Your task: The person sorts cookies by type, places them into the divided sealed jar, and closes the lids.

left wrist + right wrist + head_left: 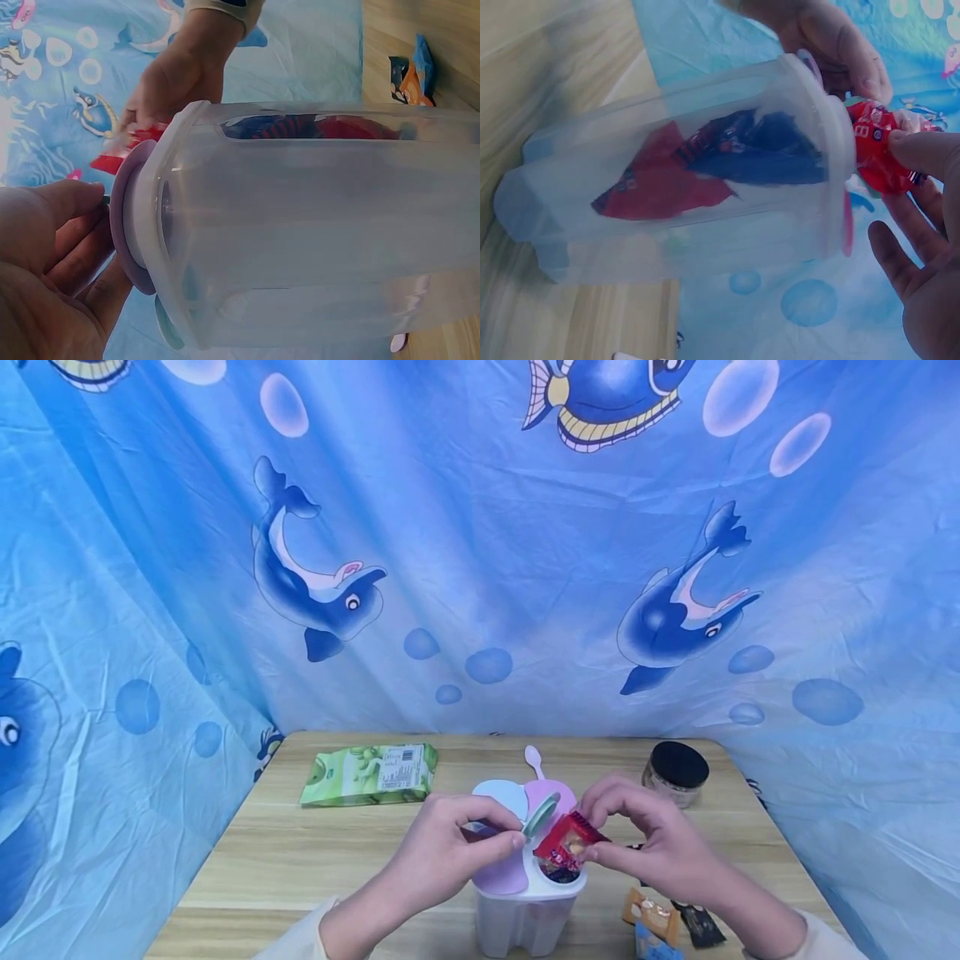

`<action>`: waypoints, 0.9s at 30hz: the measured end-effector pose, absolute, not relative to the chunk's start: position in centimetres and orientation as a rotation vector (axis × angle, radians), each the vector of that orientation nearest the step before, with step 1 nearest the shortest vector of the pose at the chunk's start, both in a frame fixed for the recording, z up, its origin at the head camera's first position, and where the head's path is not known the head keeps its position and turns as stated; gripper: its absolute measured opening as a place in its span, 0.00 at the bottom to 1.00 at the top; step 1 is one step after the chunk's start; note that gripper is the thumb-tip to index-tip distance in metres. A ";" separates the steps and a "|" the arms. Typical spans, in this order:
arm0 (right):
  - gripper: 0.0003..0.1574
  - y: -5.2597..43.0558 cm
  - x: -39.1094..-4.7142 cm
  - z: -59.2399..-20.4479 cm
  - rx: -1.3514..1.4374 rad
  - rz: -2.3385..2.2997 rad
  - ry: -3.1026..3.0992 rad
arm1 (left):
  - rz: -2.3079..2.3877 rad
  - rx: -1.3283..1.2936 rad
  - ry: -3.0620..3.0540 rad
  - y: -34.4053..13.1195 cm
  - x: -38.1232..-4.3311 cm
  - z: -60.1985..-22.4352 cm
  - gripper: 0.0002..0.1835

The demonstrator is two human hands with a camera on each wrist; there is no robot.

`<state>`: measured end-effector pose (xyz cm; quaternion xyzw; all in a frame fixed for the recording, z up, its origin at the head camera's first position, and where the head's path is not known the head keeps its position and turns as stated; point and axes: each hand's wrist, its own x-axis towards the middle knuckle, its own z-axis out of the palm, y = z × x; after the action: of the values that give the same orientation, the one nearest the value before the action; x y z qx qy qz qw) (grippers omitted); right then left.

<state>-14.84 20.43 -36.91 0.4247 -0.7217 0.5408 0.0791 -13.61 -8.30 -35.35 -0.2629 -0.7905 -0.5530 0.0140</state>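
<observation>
A person at a wood-grain table [240, 868] pinches a raised green lid [542, 817] between the thumb and fingers of the left hand [453, 843], while the right hand [652, 837] clamps a red packet [557, 843] between thumb and fingertips just beside it. The packet tilts at the round opening of a translucent container [517, 922] below both grips; whether its lower edge has passed the rim, I cannot tell. Through the wall, below the right-hand grip, show a red wrapper [660, 180] and a blue wrapper [769, 154]. Near the left-hand grip, a pale blue lid [501, 793] sits closed. Under the right forearm lie an orange packet [651, 912] and a black packet [699, 925]; beyond that hand stands a black-lidded jar [678, 768]. Well left of the grips, past the left hand, lies a green pouch [371, 775].
</observation>
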 end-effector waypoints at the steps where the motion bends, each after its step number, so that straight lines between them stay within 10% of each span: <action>1: 0.22 20.3 -14.9 -37.0 1.263 1.586 -2.183 | -1.723 -0.818 -2.463 -8.3 -13.6 -35.4 0.04; 27: 0.19 19.2 -15.2 -35.4 1.398 1.187 -2.354 | -1.729 -0.833 -2.471 -8.2 -13.6 -35.2 0.03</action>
<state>-15.24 19.19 -35.35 0.4671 -0.7863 0.3966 0.0787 -13.62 -8.17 -35.23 -0.2662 -0.7896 -0.5528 0.0065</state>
